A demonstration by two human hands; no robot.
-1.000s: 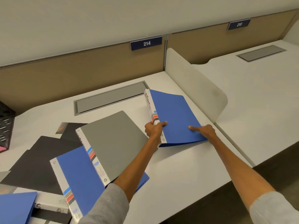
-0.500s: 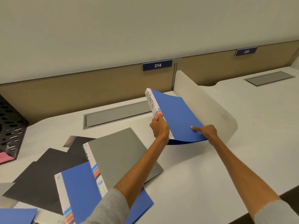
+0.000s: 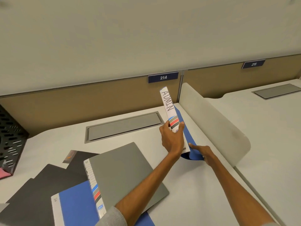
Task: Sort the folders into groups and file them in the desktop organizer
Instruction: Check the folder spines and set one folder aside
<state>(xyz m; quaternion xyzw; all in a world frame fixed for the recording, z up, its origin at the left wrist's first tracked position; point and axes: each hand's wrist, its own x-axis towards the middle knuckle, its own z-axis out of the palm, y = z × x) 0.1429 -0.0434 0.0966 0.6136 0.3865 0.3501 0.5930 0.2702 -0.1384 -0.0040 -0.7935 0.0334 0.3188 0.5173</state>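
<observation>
Here both hands, left hand (image 3: 172, 141) and right hand (image 3: 203, 152), hold the blue folder (image 3: 187, 136) upright.

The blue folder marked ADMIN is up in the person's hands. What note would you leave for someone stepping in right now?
Left hand grips the spine of the blue ADMIN folder, raised nearly upright.
Right hand pinches its lower cover corner.
On the desk: a grey folder overlaps a second blue folder, with black folders beneath.
The black mesh organizer stands far left, with something pink in it.
Done: ADMIN folder picked up, label readable.
Left: file it, then sort and file the others.
</observation>
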